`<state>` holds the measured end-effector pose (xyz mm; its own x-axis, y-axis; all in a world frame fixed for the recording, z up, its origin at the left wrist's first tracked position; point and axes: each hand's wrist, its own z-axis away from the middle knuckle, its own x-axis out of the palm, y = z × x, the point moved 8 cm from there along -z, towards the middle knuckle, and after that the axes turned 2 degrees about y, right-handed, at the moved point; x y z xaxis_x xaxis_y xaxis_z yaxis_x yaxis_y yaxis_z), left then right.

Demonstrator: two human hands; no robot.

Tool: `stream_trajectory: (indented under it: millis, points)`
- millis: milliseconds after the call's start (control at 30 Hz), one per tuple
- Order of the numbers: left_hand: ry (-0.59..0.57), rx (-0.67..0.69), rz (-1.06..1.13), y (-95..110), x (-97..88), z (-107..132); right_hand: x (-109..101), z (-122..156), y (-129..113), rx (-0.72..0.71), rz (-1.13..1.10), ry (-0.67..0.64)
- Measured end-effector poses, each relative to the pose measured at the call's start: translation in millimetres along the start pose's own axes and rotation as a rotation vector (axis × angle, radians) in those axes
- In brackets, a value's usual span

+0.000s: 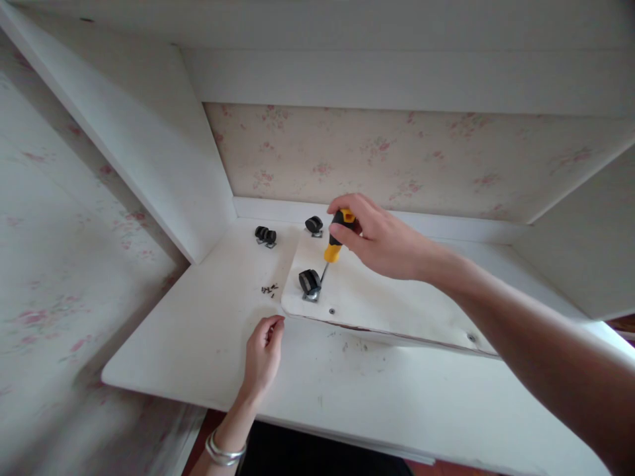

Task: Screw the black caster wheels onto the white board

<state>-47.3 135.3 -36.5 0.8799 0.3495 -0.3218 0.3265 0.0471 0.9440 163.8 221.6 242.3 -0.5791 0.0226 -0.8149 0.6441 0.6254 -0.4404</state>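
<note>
My right hand (372,235) is wrapped round the black and yellow handle of a screwdriver (331,254). Its shaft slants down to the metal plate of a black caster wheel (309,281), near the left front corner of a white board (397,304). My left hand (264,350) rests on the desk just in front of that corner, its fingers curled together; whether anything is between them is hidden. A second caster (313,225) stands farther back on the board. Small dark screws (268,289) lie in a loose pile left of the board.
Two more casters (266,235) sit together on the white desk (198,337) at the back left. White side panels (143,119) and an overhead shelf (397,79) enclose the work area, with floral wallpaper (347,152) behind. The desk's front edge runs close to my body.
</note>
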Motion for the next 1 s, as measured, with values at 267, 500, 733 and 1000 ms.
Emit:
stream_trajectory:
  millis: [267, 500, 733, 1000]
  points:
    - [-0.002, 0.015, -0.023, -5.5, -0.2, -1.9, -7.1, -17.2, -13.6, -0.049, 0.338, -0.206]
    - [-0.010, 0.021, -0.042, -4.7, -0.6, -2.9, -7.6, -14.9, -12.7, 0.010, 0.412, -0.355]
    - [-0.008, 0.026, -0.035, -2.7, 0.5, -2.1, -9.6, -19.4, -20.9, 0.012, 0.578, -0.327]
    - [-0.019, 0.020, -0.037, -3.5, 0.9, -1.9, -5.7, -22.3, -24.5, -0.008, 0.596, -0.396]
